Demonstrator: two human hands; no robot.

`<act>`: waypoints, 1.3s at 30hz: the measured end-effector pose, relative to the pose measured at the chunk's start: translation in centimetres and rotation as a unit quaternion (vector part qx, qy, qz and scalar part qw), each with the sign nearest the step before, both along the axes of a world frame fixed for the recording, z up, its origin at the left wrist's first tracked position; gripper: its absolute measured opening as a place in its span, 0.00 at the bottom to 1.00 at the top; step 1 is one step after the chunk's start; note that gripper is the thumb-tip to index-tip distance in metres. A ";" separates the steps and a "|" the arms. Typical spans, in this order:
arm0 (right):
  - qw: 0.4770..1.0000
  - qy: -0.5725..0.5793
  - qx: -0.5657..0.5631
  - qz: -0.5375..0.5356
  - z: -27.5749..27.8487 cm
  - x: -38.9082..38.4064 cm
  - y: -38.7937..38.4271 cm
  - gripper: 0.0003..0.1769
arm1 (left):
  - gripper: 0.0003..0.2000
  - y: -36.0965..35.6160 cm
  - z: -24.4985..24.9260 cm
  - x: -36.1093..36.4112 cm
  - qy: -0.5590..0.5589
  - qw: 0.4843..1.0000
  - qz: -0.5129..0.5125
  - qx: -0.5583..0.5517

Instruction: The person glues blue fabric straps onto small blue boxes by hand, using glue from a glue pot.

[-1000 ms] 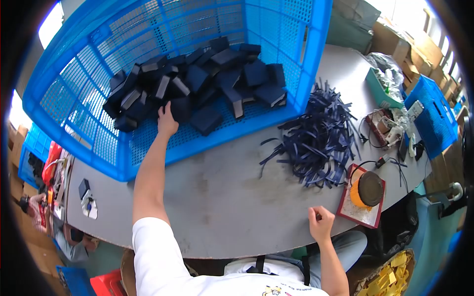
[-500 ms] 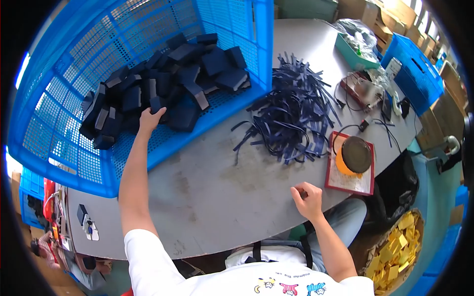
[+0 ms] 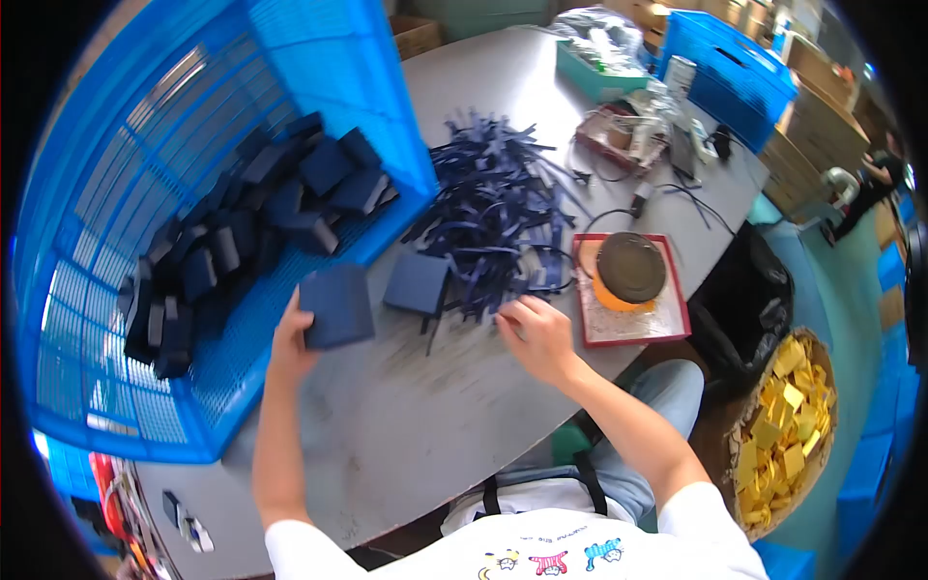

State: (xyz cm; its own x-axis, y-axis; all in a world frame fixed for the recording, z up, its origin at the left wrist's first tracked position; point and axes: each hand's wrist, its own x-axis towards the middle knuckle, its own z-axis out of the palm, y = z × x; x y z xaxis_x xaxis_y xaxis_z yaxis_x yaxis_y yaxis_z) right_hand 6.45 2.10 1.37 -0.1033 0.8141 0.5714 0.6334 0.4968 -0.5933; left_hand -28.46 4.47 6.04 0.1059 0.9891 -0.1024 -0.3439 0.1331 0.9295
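Observation:
My left hand grips a dark blue box, thumb on its face, held over the table beside the blue crate. A second dark blue box lies on the table against the near left edge of a heap of dark blue ribbon strips. At the heap's near edge, my right hand has its fingers curled together; whether a strip is between them is hidden. Inside the tipped blue plastic crate lie many more dark blue boxes.
Right of the ribbons, a round dark-topped pot with an orange side stands in a red-rimmed tray. A basket of yellow pieces and a black bag are beside the table. Another person stands at far right.
My left hand has come out of the crate with a box. One box now lies by the ribbons. My right hand has moved forward to the ribbon heap, and the view has shifted.

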 end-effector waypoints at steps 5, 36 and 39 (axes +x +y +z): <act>0.970 -0.166 0.111 -0.139 -2.6 -2.3 8.8 0.01 | 0.25 -4.9 -3.7 4.9 -0.054 0.997 -0.049 -0.026; 0.957 0.260 0.131 -0.003 7.2 -0.9 5.9 0.05 | 0.28 -9.2 -2.5 10.6 0.128 0.930 -0.336 -0.073; 0.899 0.382 0.210 0.037 11.6 -0.5 4.1 0.04 | 0.42 -11.1 -0.3 12.4 0.150 0.891 -0.419 -0.085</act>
State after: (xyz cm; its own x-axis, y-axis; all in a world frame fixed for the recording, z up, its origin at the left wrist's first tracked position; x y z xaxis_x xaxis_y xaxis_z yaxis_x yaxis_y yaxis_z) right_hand 5.93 6.19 13.01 0.4051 0.5170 0.7541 0.0773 0.8025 -0.5917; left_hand -16.04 -6.62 5.76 0.7429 0.5430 -0.3915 0.2029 0.3748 0.9047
